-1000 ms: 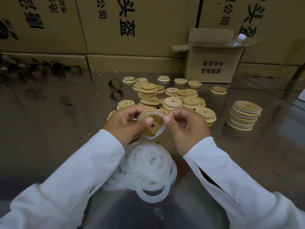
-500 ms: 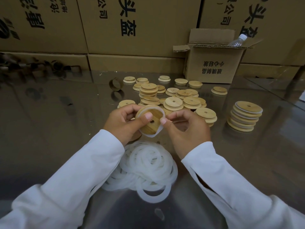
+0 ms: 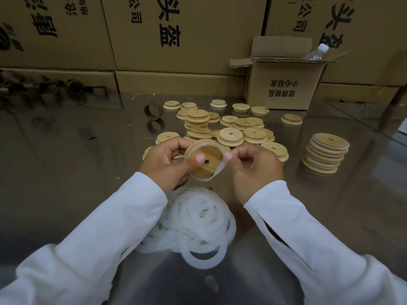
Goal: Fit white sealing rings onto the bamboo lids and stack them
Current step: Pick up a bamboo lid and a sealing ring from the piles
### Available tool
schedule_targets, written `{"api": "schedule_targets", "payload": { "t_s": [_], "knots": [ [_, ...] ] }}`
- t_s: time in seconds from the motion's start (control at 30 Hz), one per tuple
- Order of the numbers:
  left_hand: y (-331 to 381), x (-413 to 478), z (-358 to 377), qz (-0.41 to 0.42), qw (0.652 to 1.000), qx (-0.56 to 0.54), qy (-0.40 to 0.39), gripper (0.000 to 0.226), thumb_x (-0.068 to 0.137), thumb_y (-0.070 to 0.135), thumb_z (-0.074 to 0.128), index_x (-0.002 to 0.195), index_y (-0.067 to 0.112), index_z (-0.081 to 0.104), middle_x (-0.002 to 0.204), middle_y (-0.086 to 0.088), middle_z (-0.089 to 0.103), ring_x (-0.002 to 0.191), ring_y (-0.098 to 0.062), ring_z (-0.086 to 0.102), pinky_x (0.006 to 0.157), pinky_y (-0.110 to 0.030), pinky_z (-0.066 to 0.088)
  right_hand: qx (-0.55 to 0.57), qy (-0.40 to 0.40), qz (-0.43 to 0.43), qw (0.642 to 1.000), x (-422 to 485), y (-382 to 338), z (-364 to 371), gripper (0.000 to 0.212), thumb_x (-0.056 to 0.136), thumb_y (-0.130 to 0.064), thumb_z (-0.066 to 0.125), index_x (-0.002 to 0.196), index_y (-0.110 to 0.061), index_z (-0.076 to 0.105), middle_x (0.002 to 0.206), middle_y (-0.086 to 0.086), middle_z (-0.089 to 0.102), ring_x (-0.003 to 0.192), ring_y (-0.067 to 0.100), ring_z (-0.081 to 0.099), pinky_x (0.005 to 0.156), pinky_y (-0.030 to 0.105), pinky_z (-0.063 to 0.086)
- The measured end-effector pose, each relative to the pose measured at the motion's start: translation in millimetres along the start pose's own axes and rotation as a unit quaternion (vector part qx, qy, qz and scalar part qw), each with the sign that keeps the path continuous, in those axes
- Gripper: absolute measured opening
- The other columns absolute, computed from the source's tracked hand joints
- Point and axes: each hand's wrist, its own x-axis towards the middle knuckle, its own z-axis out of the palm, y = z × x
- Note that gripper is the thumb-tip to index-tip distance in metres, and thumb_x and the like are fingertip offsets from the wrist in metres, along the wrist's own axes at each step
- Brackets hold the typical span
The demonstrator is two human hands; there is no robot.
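The left hand [image 3: 167, 164] grips the lid [image 3: 206, 160] above the table [image 3: 66, 172]: the thumb presses flat on the face beside the centre hole and the fingers curl behind the rim at 9 o'clock. The lid is tilted toward the camera. The ring [image 3: 217, 173] lies along the rim from about 10 to 2 o'clock, but from 3 to 6 o'clock it hangs slack, clear of the edge. The right hand [image 3: 255, 170] pinches the ring between thumb and forefinger at the lid's 3 o'clock, with the other fingers curled. The step in hand is judged to be seating the ring, about half done. The next move calls for working the slack down toward 6 o'clock while the left thumb pins the lid. Unfitted lids [image 3: 231, 133] lie at 12 o'clock of the hands and spare rings [image 3: 198, 221] at 6 o'clock. The finished stack [image 3: 326, 155] stands at 3 o'clock, and the lid belongs there once ringed.
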Motion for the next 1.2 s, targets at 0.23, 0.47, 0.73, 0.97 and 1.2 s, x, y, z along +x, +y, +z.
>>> {"api": "schedule_targets", "payload": {
  "t_s": [0.23, 0.47, 0.73, 0.97, 1.2],
  "knots": [
    [4, -2, -1, -0.016, 0.999, -0.025, 0.028, 0.026, 0.059, 0.023, 0.069, 0.081, 0.010, 0.064, 0.080, -0.005, 0.068, 0.075, -0.025, 0.062, 0.084, -0.061, 0.045, 0.026, -0.026, 0.016, 0.999, 1, -2, -3, 0.018, 0.085, -0.027, 0.063, 0.068, -0.027, 0.058, 0.071, -0.012, 0.060, 0.064, 0.000, 0.051, 0.051, 0.004, 0.035],
    [1, -1, 0, -0.035, 0.998, -0.037, 0.039, 0.026, 0.055, 0.025, 0.069, 0.077, 0.011, 0.064, 0.074, -0.003, 0.069, 0.069, -0.022, 0.063, 0.076, -0.042, 0.051, 0.103, 0.000, -0.003, 0.995, -6, 1, 4, 0.013, 0.079, -0.026, 0.068, 0.069, -0.026, 0.061, 0.072, -0.011, 0.064, 0.072, 0.006, 0.060, 0.068, 0.020, 0.047],
    [-3, 1, 1, -0.078, 0.994, -0.077, 0.012, 0.025, 0.062, 0.007, 0.068, 0.087, 0.007, 0.064, 0.085, -0.011, 0.069, 0.076, -0.021, 0.068, 0.069, -0.031, 0.058, 0.051, 0.030, -0.029, 0.998, -6, 5, 7, 0.016, 0.081, -0.025, 0.065, 0.066, -0.028, 0.059, 0.068, -0.015, 0.061, 0.065, -0.004, 0.055, 0.056, 0.003, 0.040],
    [-3, -1, 0, -0.070, 0.997, 0.016, 0.022, 0.018, 0.068, 0.020, 0.068, 0.086, 0.018, 0.069, 0.088, -0.010, 0.071, 0.087, -0.028, 0.065, 0.085, -0.046, 0.052, 0.011, -0.011, -0.082, 0.996, -7, 3, 6, 0.017, 0.083, -0.024, 0.065, 0.068, -0.029, 0.057, 0.075, -0.014, 0.059, 0.066, -0.005, 0.052, 0.060, 0.001, 0.037],
    [6, -1, 0, -0.033, 0.999, 0.038, 0.014, 0.012, 0.079, 0.007, 0.063, 0.090, 0.012, 0.066, 0.084, -0.006, 0.067, 0.073, -0.016, 0.064, 0.068, -0.031, 0.052, 0.052, -0.065, -0.006, 0.996, 3, 1, -4, 0.018, 0.083, -0.025, 0.065, 0.065, -0.027, 0.061, 0.069, -0.013, 0.063, 0.067, 0.002, 0.056, 0.059, 0.012, 0.040]
  ]
}}
